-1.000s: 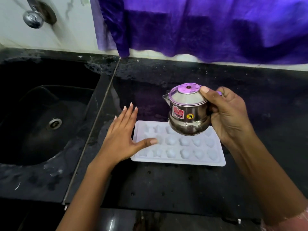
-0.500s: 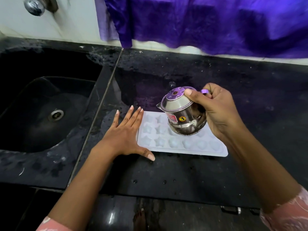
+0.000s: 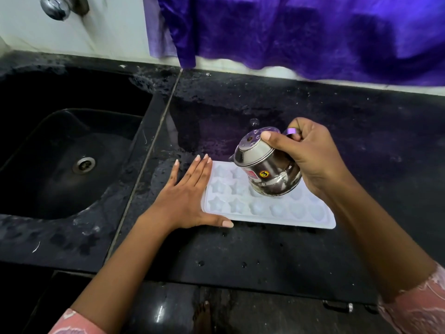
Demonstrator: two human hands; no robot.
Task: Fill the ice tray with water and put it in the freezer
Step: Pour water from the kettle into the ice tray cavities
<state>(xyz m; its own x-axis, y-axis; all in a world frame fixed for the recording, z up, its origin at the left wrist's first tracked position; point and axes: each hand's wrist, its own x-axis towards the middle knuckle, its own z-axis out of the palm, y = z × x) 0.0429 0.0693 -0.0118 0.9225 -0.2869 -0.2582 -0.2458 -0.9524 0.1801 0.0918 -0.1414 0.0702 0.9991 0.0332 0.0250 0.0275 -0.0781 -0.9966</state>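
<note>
A white ice tray (image 3: 277, 210) with star and heart shaped cells lies flat on the black counter (image 3: 240, 249). My left hand (image 3: 187, 196) rests flat against the tray's left end, fingers spread, thumb along the front edge. Above the tray's back half my right hand (image 3: 310, 160) grips a small steel jug (image 3: 265, 167) with a purple lid, index finger pressed on the lid. The jug is tilted left, spout down over the star cells. I cannot tell whether water is flowing.
A black sink (image 3: 72, 153) with a metal drain (image 3: 83, 164) lies to the left of the counter. A chrome tap (image 3: 56, 7) sticks out of the wall above it. Purple cloth (image 3: 301, 32) hangs along the back wall. Drops of water dot the counter.
The jug has tipped from upright to leaning left over the tray. My left thumb has slid off the tray's cells to its front left corner.
</note>
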